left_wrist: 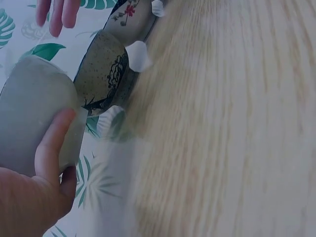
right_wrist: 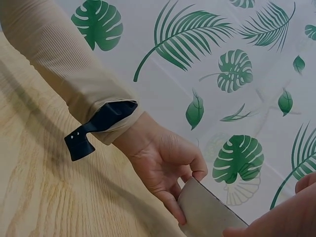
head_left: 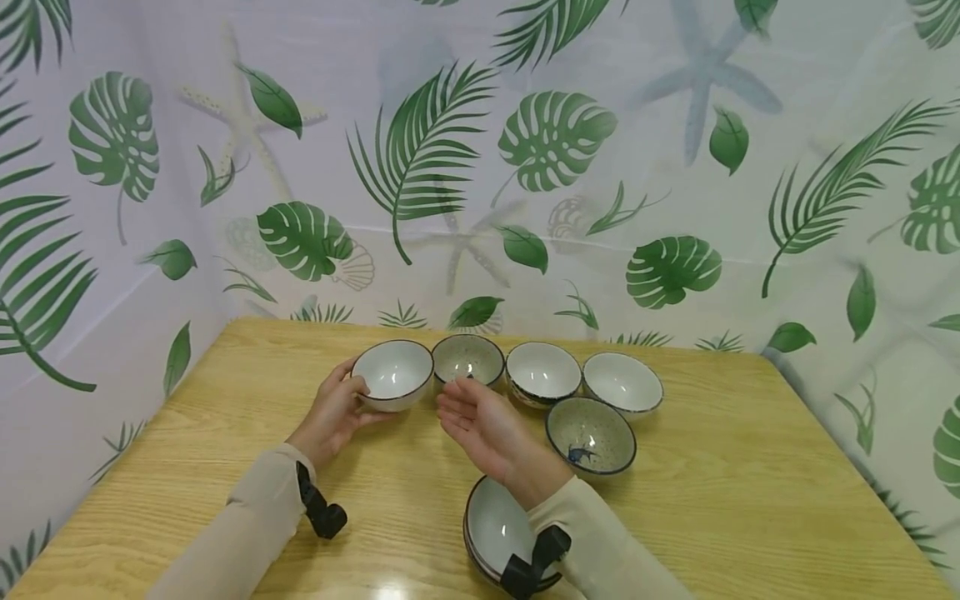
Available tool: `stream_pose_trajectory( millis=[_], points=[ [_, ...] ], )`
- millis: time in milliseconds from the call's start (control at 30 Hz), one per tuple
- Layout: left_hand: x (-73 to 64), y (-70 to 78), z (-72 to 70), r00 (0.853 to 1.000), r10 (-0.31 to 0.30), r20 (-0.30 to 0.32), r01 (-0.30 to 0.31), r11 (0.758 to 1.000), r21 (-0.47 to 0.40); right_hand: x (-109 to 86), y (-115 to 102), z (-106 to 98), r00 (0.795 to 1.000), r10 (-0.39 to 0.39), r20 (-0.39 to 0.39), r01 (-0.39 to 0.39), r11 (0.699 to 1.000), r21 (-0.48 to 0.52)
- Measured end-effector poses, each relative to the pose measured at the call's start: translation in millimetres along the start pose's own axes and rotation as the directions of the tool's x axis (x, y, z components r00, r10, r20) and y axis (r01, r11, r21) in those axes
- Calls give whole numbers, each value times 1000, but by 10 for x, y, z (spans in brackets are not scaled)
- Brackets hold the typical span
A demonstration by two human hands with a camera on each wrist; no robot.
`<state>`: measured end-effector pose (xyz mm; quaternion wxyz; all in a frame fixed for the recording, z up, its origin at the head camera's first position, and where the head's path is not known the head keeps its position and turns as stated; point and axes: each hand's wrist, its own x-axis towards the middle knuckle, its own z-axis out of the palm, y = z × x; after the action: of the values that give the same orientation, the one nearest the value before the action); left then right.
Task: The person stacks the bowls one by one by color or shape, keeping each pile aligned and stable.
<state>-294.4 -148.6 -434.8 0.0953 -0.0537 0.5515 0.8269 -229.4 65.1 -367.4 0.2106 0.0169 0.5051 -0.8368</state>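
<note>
A white bowl with a dark rim (head_left: 393, 367) is in my left hand (head_left: 333, 417), at the left end of a row of bowls. The thumb lies at its rim and the fingers go underneath; its plain outer side fills the left of the left wrist view. My right hand (head_left: 487, 427) hovers to the right of that bowl, palm turned toward it, fingers loosely bent and holding nothing. Just behind the right fingertips sits a speckled grey-brown bowl (head_left: 468, 354), partly covered by them. In the left wrist view this neighbour shows a dark painted pattern on its side.
Two white bowls, one nearer (head_left: 543, 371) and one farther right (head_left: 624, 382), continue the row. A speckled bowl with a blue motif (head_left: 592, 433) stands in front of them. Stacked bowls (head_left: 497, 521) sit below my right forearm. Leaf-print cloth (head_left: 555, 275) hangs behind the wooden table (head_left: 750, 500).
</note>
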Motion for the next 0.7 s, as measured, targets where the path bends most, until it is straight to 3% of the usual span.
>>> stream_pose_trajectory(
  millis=[333, 700],
  points=[
    [-81, 9, 133, 999, 0, 53, -1, 1000, 8, 10, 20, 31, 999, -22, -44, 22, 1000, 4],
    [-108, -36, 218, 998, 10, 61, -13, 999, 43, 12, 24, 64, 995, -45, -92, 44, 999, -11]
  ],
)
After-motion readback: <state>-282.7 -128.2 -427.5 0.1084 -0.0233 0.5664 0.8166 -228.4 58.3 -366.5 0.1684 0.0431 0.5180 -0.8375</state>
